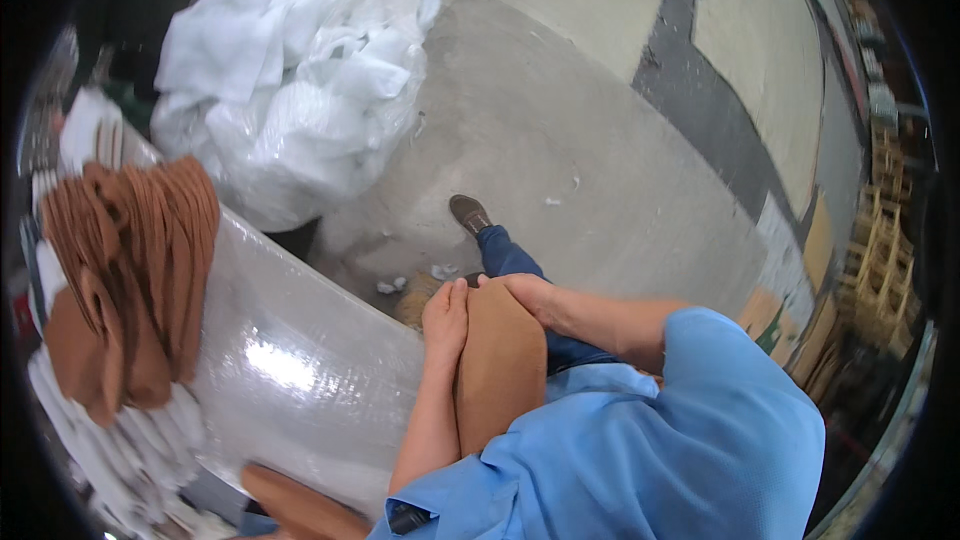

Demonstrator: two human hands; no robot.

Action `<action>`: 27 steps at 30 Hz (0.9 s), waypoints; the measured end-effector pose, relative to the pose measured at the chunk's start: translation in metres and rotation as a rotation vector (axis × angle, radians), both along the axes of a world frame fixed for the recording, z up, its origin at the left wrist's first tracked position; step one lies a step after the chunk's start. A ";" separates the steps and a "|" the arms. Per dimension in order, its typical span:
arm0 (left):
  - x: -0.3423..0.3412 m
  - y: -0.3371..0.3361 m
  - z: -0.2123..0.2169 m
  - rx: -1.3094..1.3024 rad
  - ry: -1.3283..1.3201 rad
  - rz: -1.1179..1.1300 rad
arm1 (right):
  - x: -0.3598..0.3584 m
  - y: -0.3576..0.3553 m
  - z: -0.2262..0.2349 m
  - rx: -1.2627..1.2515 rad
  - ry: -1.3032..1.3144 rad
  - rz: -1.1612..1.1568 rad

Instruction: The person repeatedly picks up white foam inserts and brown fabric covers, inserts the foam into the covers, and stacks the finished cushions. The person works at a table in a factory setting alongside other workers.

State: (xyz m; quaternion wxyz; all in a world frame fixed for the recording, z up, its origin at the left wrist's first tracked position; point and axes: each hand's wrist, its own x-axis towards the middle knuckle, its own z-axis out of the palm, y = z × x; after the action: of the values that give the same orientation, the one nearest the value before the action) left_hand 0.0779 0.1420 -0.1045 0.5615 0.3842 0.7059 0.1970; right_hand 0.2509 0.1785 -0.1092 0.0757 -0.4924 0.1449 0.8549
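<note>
A flat, folded piece of brown cloth (pixel 502 370) lies against my front, held at its far end by both hands. My left hand (pixel 445 320) is closed on its left edge. At the upper right corner my right hand (pixel 520 294) grips it, with the fingertips of the two hands close together. Some fingers are hidden by the cloth. On the table to the left, a pile of folded brown cloth pieces (pixel 140 270) lies over white cloth pieces (pixel 110 440). Another smooth brown piece (pixel 300 502) shows at the lower edge, partly cut off.
A shiny, plastic-covered table (pixel 300 370) curves along my left side. Beyond it stands a big clear plastic bag (pixel 300 90) full of white cloth. My shoe (pixel 468 212) rests on the grey concrete floor (pixel 600 200). Wooden pallets (pixel 880 270) are stacked at the far right.
</note>
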 end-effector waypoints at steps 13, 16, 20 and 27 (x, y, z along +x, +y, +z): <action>-0.013 -0.010 -0.034 -0.218 -0.285 0.160 | -0.003 -0.014 0.017 0.285 -0.170 -0.102; -0.002 -0.018 -0.043 -0.025 0.054 0.064 | -0.007 -0.016 0.013 0.334 -0.204 -0.072; 0.008 0.001 -0.010 -0.007 0.238 -0.052 | -0.019 -0.015 0.001 0.334 -0.290 -0.113; 0.002 0.007 0.005 0.072 0.128 -0.011 | -0.007 -0.028 0.015 0.841 -0.467 -0.171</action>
State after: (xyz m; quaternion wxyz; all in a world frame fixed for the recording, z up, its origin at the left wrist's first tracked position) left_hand 0.0802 0.1488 -0.0996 0.5019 0.4200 0.7308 0.1940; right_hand 0.2438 0.1507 -0.0945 0.3686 -0.5840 -0.1936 0.6969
